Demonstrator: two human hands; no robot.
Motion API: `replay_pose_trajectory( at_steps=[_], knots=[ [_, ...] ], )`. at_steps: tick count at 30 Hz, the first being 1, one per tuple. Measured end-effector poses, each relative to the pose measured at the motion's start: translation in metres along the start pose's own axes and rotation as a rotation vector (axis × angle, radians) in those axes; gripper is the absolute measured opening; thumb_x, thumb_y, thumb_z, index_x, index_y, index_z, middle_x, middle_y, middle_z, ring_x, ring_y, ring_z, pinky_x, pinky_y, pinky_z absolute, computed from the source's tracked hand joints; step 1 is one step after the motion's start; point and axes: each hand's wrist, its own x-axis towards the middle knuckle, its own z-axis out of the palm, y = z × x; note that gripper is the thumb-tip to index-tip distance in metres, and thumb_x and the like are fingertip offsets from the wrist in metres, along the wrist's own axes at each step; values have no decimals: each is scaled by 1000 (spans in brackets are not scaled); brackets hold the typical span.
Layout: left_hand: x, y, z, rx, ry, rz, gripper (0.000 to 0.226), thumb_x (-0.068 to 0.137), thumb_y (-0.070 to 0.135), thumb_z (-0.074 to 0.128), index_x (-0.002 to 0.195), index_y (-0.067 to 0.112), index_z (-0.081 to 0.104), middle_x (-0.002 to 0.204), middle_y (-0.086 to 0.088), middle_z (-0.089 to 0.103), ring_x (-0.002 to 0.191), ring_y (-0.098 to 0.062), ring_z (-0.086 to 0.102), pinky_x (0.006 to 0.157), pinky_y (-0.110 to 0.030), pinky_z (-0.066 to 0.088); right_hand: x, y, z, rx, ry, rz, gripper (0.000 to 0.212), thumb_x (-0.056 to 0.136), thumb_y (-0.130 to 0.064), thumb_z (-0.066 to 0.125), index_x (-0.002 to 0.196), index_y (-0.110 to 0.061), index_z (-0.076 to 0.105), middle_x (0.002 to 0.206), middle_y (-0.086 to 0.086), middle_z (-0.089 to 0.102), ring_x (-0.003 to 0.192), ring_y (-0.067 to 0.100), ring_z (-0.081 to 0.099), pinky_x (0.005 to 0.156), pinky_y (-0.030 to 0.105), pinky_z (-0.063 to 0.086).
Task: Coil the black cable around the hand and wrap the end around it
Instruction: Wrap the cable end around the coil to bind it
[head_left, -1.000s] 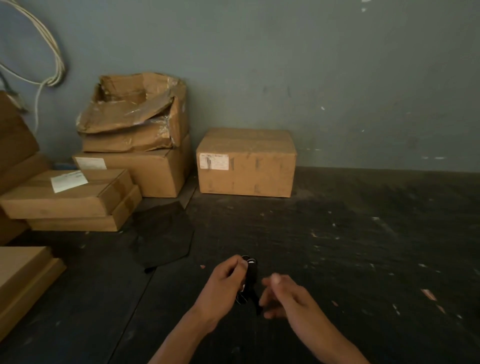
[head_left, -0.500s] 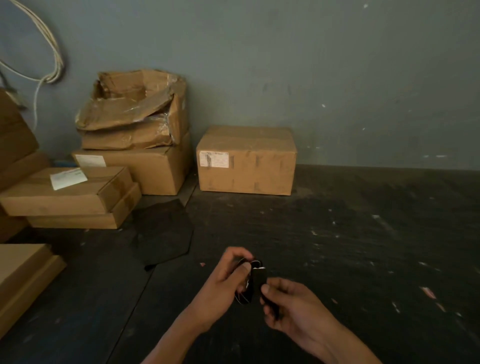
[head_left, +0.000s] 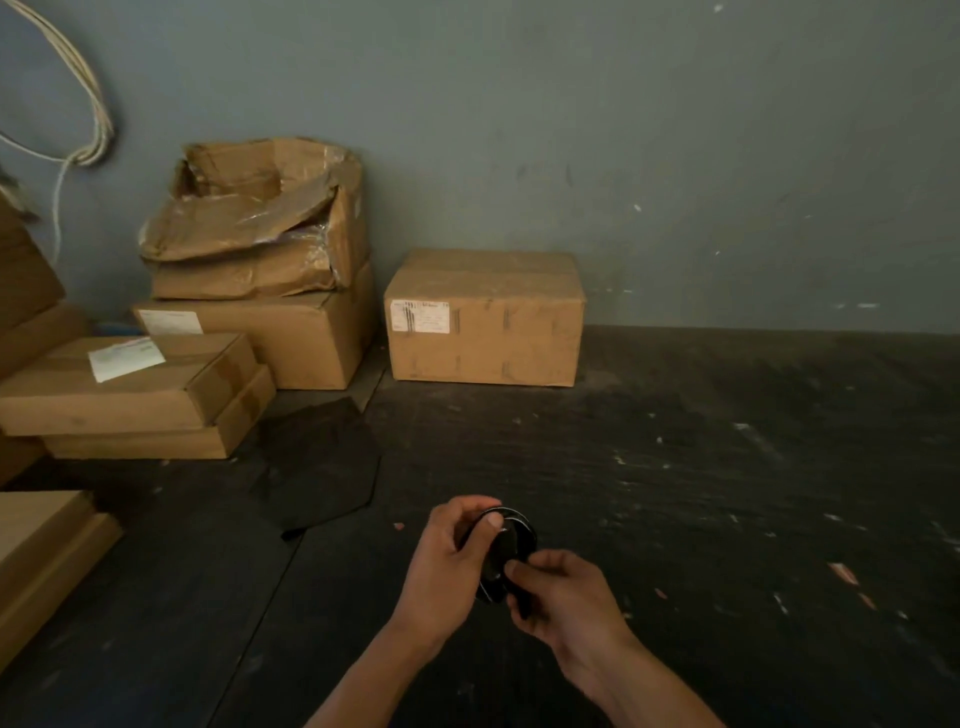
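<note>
black cable (head_left: 503, 556) is held low centre in the head view, above the dark floor (head_left: 727, 493), bunched into a small oval coil between both hands. left hand (head_left: 447, 569) has fingers curled round the coil's left side, thumb pressing on the upper loops; grip closed on it. right hand (head_left: 563, 597) pinches the lower right part, thumb and forefinger narrow, prob. on the free end or plug, though too dark to tell which. judged light, thin, flexible w/ some spring: loops likely to fan out if thumb pressure drops, jacket looks smooth so may slip. best hold is across the coil's waist w/ left hand while right keeps tension on the tail. containers: sealed labelled box (head_left: 485, 317) by the wall, closed, contents not visible; crushed open box (head_left: 260, 218) atop a closed carton (head_left: 270, 338), inside not visible; flat cartons (head_left: 130, 389) at left, closed. black sheet (head_left: 322, 462) lies on floor nearby.
</note>
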Motion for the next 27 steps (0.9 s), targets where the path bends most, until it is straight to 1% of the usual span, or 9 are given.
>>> replay_pose_trajectory(
  at_steps=[2, 5, 8, 11, 13, 17, 20, 24, 27],
  knots=[
    [-2, -2, 4, 31, 15, -11, 18, 96, 27, 59, 111, 37, 63, 118, 9, 57, 106, 3, 58, 81, -10, 48, 3, 1, 2, 57, 14, 4, 11, 86, 2, 67, 97, 1, 66, 100, 23, 71, 84, 29, 66, 62, 32, 54],
    [-5, -4, 8, 22, -16, -36, 21, 94, 24, 62, 111, 36, 65, 120, 5, 62, 111, -4, 59, 97, -25, 50, 4, 2, 5, 132, 31, -5, 11, 89, 0, 64, 97, -1, 71, 99, 20, 73, 91, 30, 68, 69, 36, 55],
    [-5, -3, 10, -27, -49, -61, 21, 95, 21, 62, 109, 36, 68, 108, 12, 72, 106, -3, 65, 89, -22, 53, 3, 3, 7, 185, 3, -30, 16, 91, 1, 60, 100, -3, 73, 99, 16, 76, 95, 30, 70, 72, 37, 56],
    [-5, -1, 8, -65, -28, -61, 23, 94, 17, 63, 106, 35, 71, 101, 21, 73, 99, 4, 66, 79, -12, 51, 2, 7, 8, 221, -23, -37, 22, 91, 2, 58, 106, -7, 72, 107, 15, 73, 103, 31, 68, 87, 43, 55],
    [-4, 0, 8, -65, -11, -57, 24, 94, 15, 64, 106, 33, 72, 101, 19, 74, 98, 5, 66, 78, -10, 51, 2, 9, 8, 235, -18, -49, 24, 92, 2, 57, 108, -8, 71, 111, 14, 71, 106, 32, 65, 94, 46, 53],
    [-6, 1, 8, -65, -18, -66, 26, 92, 13, 65, 108, 32, 72, 106, 13, 75, 102, 3, 66, 84, -13, 51, 2, 12, 9, 227, 5, -92, 23, 92, 1, 57, 107, -10, 71, 109, 12, 72, 103, 29, 66, 91, 44, 53],
    [-5, 1, 8, -92, -2, -106, 34, 92, 13, 66, 117, 37, 65, 110, 9, 73, 102, 1, 66, 88, -21, 52, 5, 18, 10, 202, 87, -162, 25, 89, 3, 61, 111, -9, 61, 105, 14, 71, 98, 29, 68, 84, 43, 55],
    [-4, -2, 9, -279, 23, -250, 46, 88, 8, 70, 125, 30, 56, 114, 0, 72, 103, -8, 66, 79, -19, 51, 10, 18, 6, 143, 120, -254, 27, 86, 3, 65, 110, -5, 54, 99, 17, 73, 94, 29, 70, 83, 44, 57],
    [-1, -4, 6, -406, -4, -384, 43, 86, 3, 70, 127, 14, 61, 117, -7, 71, 109, -20, 65, 98, -37, 50, 14, 20, 3, 59, 101, -296, 24, 87, 2, 64, 108, -5, 54, 98, 17, 73, 95, 27, 70, 79, 38, 56]
  ],
)
